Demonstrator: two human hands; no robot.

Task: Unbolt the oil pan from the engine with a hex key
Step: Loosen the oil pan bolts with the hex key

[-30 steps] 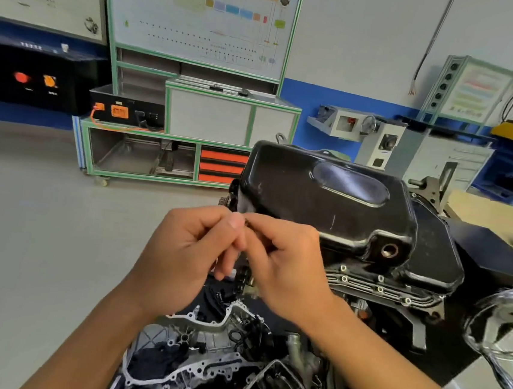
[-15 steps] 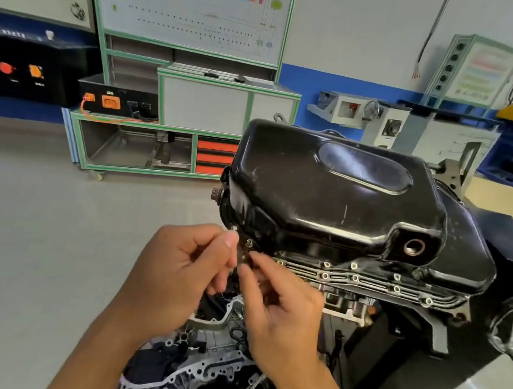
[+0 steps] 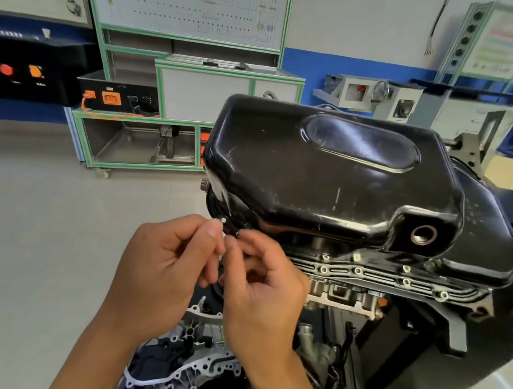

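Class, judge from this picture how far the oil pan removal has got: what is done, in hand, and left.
Done: the drain hole looks open, no plug. In hand: left hand and right hand pinch a small dark piece at the near corner of the oil pan; hex key or bolt, unclear. Left: flange bolts sit seated, and the pan is not yet off the engine.

Free rm L over floor; oil pan blocks R, engine below.

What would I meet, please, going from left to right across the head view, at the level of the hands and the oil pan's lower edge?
left hand → right hand → drain hole
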